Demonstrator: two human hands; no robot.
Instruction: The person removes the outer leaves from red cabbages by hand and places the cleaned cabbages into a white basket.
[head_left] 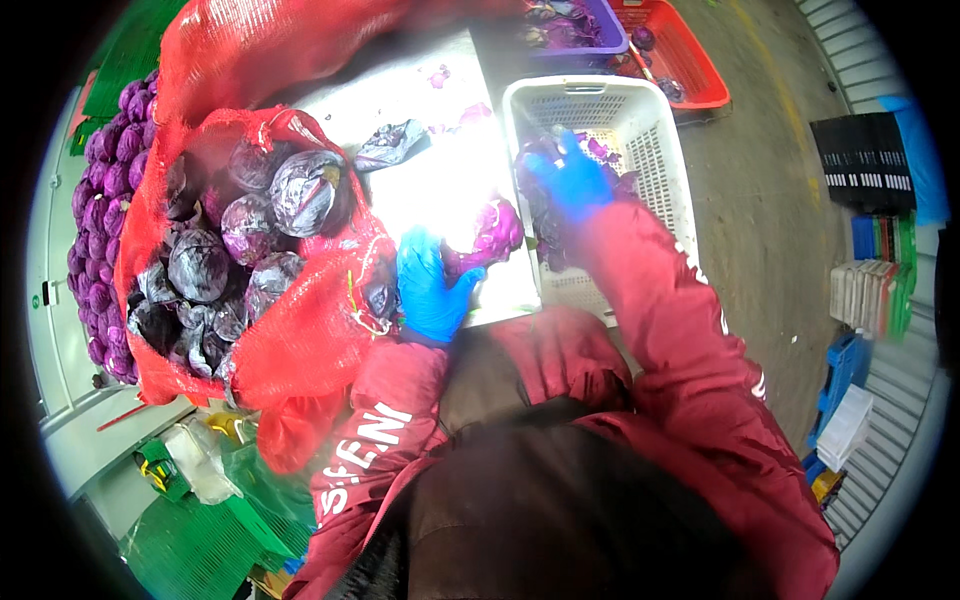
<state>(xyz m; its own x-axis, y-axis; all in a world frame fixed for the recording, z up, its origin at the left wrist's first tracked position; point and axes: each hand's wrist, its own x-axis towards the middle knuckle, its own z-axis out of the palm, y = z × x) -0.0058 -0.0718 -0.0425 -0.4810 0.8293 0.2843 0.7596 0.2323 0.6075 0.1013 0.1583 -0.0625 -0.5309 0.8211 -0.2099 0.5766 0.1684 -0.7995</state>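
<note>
Blue-gloved left hand (432, 285) fingers curl around a red cabbage (487, 235); right hand (565, 178) apparently grips purple leaves (545, 225).

- A big red net sack (300, 330) sits at the left of the frame. It is open at the top and full of round purple cabbages.
- A white plastic crate (655, 150) with small holes stands at the upper middle.
- A purple crate (600, 25) is at the top edge, and a red crate (690, 60) is just beside it on its right.
- A black stack of crates (865, 150) is at the upper right.
- Below it at the right edge stand blue, green and red crates (885, 240), then a white stack (860, 295).
- Clear plastic bags (200, 455) lie at the lower left.
</note>
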